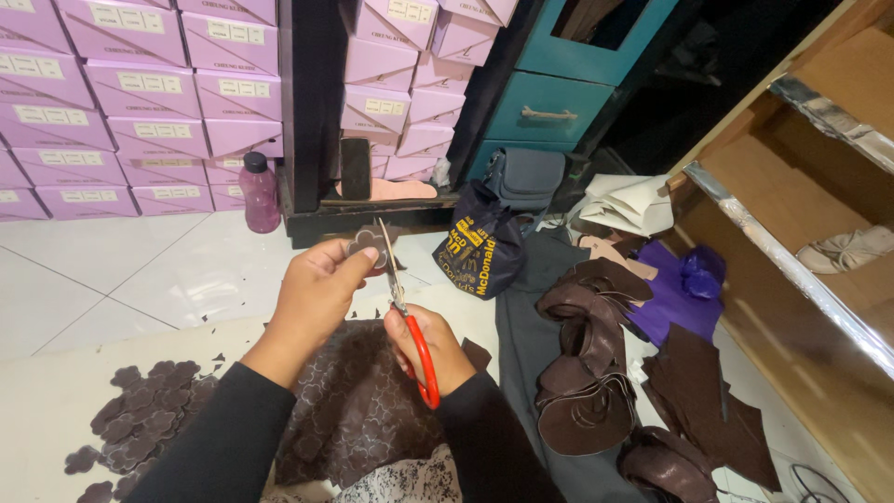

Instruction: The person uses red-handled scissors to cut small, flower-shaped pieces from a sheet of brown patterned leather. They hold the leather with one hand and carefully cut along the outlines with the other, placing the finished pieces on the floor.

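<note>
Left hand (317,289) raised mid-frame, fingers pinched on a small brown flower-shaped leather piece (370,244), held up in front of the black shelf base. Right hand (430,349) just below and right of it, gripping red-handled scissors (402,307); fingers through the red loops, blades pointing up and slightly left, tips meeting the edge of the flower piece. Blades look slightly parted, can't tell how far. Both arms in black sleeves. Under the hands: a brown patterned leather sheet (358,410) on the lap/floor, stamped with flower outlines. Lower left on the pale floor: a pile of cut flower shapes (140,419), same brown, with small scraps scattered near it. Right of the hands: a grey cloth strip (531,345), then a stack of curved dark brown leather strips (582,373), flat brown leather pieces (698,391) further right, purple fabric (670,298) behind those. A dark printed bag (480,247) sits just behind the scissors, a grey pouch (526,177) behind that. Back left: wall of stacked lilac boxes (121,102), a purple bottle (261,191) standing on the tile in front. Teal cabinet (568,93) at back centre, wooden shelving (792,186) along the right edge.
</note>
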Demonstrator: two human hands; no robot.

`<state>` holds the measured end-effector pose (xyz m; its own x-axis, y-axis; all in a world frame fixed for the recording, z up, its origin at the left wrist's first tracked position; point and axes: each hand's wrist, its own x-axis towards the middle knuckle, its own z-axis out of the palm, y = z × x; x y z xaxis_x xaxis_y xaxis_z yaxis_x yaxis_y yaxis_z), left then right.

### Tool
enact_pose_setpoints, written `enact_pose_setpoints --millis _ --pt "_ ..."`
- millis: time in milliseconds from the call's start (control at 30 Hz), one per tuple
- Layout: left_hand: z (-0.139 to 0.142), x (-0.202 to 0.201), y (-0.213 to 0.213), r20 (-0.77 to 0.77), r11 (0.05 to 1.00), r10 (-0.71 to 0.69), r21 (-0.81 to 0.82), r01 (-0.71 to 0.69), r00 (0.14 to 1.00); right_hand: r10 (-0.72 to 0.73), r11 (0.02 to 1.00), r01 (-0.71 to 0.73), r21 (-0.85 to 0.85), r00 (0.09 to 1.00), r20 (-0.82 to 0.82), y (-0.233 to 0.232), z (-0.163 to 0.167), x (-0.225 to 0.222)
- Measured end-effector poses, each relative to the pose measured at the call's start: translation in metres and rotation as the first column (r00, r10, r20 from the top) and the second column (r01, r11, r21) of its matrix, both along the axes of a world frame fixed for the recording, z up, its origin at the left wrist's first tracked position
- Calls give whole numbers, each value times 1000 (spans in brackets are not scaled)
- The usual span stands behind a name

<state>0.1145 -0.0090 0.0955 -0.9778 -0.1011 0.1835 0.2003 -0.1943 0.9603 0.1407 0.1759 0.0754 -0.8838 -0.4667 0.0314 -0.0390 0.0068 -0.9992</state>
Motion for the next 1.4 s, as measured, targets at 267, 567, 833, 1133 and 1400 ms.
enact_pose_setpoints --millis 267,567,833,1133,1400 --pt "3 1 -5 -24 1000 -17 7 17 1000 3 994 1 111 1000 -30 2 5 -2" --pt "8 3 -8 24 1000 3 -16 -3 1000 -8 997 8 81 1000 -3 -1 8 -1" --pt "7 0 -9 0 999 0 -52 0 1000 34 997 -32 65 999 -26 1 4 -3" --pt "5 -2 -12 47 999 22 -44 -20 999 3 994 -4 107 1000 3 0 -2 -8" --pt "2 -6 -7 -19 997 -4 72 5 1000 33 991 -29 133 999 -28 3 -4 -8"
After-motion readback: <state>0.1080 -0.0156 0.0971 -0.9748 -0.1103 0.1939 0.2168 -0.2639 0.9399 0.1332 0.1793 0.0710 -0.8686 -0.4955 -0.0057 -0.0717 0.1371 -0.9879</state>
